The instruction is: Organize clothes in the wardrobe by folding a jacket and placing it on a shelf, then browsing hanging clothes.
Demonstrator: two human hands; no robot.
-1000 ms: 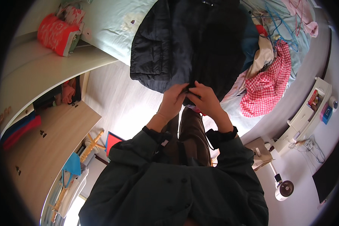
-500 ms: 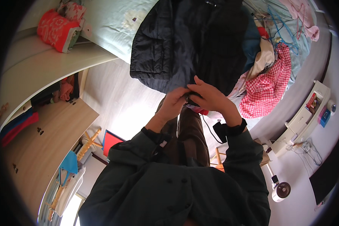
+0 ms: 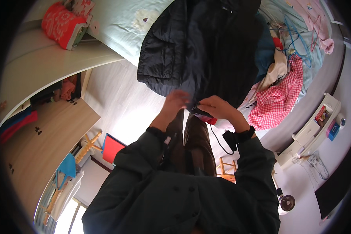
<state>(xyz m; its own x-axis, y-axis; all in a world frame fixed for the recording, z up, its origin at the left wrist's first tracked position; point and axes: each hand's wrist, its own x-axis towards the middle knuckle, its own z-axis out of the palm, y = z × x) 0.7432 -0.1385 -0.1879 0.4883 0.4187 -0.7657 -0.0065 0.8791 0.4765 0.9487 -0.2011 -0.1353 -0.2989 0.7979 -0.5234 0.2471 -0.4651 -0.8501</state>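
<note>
A black padded jacket [image 3: 163,58] lies spread over the bed, with its lower edge hanging toward me. My right hand [image 3: 218,108] is closed, thumb and fingers pinching the jacket's bottom edge near the middle of its front. Something small and dark, perhaps the zipper end, shows at those fingertips but is too small to make out. Just left of it, my left hand [image 3: 174,105] is at the same edge. Motion smears its fingers, so whether they grip the cloth does not show.
The bed [image 3: 117,23] carries a red-checked garment [image 3: 277,103], a beige garment [image 3: 277,68], blue hangers [image 3: 294,37] and pink clothing [image 3: 321,31] on the right. A wooden cabinet door [image 3: 46,128] stands at left. A white drawer unit [image 3: 306,130] and small fan [image 3: 287,202] are at right.
My hands, which were together at the jacket's lower edge, have moved apart. The left has shifted left, while the right has come slightly lower and now pinches the edge.
</note>
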